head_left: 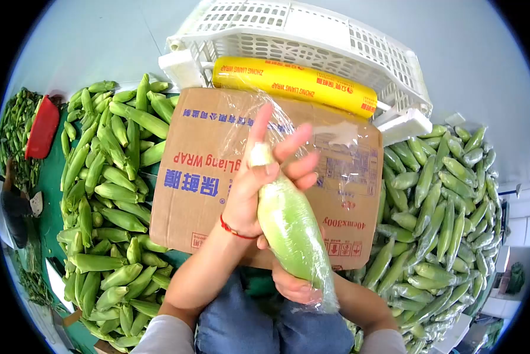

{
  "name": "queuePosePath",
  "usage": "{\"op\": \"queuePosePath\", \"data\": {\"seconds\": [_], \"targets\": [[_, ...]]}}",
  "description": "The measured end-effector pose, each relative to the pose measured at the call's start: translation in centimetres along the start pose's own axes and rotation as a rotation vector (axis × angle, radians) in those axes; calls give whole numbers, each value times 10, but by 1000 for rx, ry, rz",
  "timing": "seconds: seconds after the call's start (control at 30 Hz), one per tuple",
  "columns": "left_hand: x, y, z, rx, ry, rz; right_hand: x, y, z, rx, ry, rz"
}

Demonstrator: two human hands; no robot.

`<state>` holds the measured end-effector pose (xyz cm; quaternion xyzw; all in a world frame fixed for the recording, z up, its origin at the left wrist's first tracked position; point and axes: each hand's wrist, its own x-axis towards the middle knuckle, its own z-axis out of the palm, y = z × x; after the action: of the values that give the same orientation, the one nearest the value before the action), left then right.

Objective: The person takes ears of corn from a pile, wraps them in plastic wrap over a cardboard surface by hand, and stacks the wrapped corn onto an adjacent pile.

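Note:
An ear of corn [291, 227] in its green husk is wrapped in clear cling film and held tilted in front of me. My left hand [259, 180] grips it near the pale upper end, thumb across the front, with the index finger pointing up and the others behind the corn. Around the lower part, my right hand [293, 283] is closed, partly hidden behind the corn. Loose film hangs past the bottom tip. Under my hands lies a brown cardboard box [182, 159], with clear film spread over its top.
A yellow cling film roll [294, 84] sits on a rod before a white plastic crate [347, 44]. Unwrapped corn [108, 177] is heaped on the left, film-wrapped corn [436, 218] on the right. At far left are a red container [43, 128] and part of another person's foot [36, 204].

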<state>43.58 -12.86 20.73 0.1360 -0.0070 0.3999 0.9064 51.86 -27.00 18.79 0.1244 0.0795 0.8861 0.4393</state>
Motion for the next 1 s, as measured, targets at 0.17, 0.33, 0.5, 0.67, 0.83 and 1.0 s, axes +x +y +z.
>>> {"op": "queuePosePath", "data": {"seconds": [0.17,0.33,0.5,0.67,0.83,1.0], "targets": [[6,25,-17,292,320,-18,-17,-3,-1,-366,533,4],[-38,28,-54,760,588,227,-36,-27,41,-2494,992,-410],[-81,26,-63,730,760,-5,-47,-36,74,-2515,672,-1140],[-128,18,-31,924,560,-605,-51,-43,64,-1275,109,-1166],[-106,4,11,1747,-358,-217,-64,-59,79,-986,158,-1326],[-36,-62,67,2001,-617,-352,-49,-5,35,-895,499,-1486]]}}
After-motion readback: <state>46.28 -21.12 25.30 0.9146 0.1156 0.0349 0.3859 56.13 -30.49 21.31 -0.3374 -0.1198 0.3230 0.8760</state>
